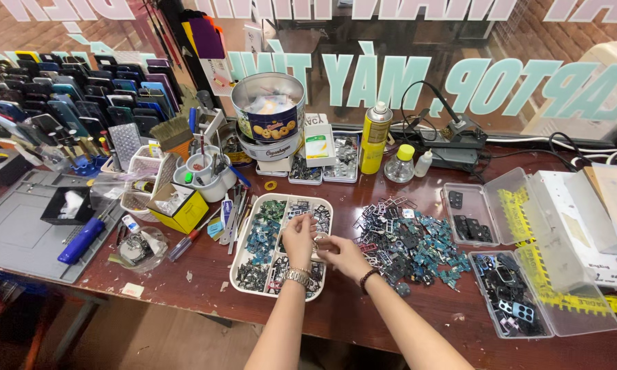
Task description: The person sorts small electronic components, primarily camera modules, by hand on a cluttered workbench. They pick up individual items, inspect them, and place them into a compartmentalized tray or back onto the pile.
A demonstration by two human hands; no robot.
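White divided tray [240, 270] sits on the dark red tabletop [336, 315]; its compartments hold small green, blue and dark phone parts. Right of it, a loose pile of small parts [411, 243], metal frames and blue-green bits, lies directly on the tabletop. Two clear hinged boxes lie open at right: upper box [469, 214] holds a few black pieces, lower box [510, 294] holds dark and blue camera-frame pieces. Yellow tape strips run across their lids. Round tin [268, 107] with a blue side and cookie pictures stands at the back, tilted on a second tin. Yellow spray can [375, 137] stands upright to its right, small clear bottle with yellow cap [399, 163] just beside it. Yellow cardboard box [180, 207] lies open left of the tray. White cups [205, 171] hold tools.

Left hand [299, 236] is over the tray's right side, fingers curled down, pinching something tiny; can't tell what. Right hand [342, 255] is just beside it at the tray's right edge, fingers bent toward the left hand; grip can't be told. The small piece between both hands is too small to make out.
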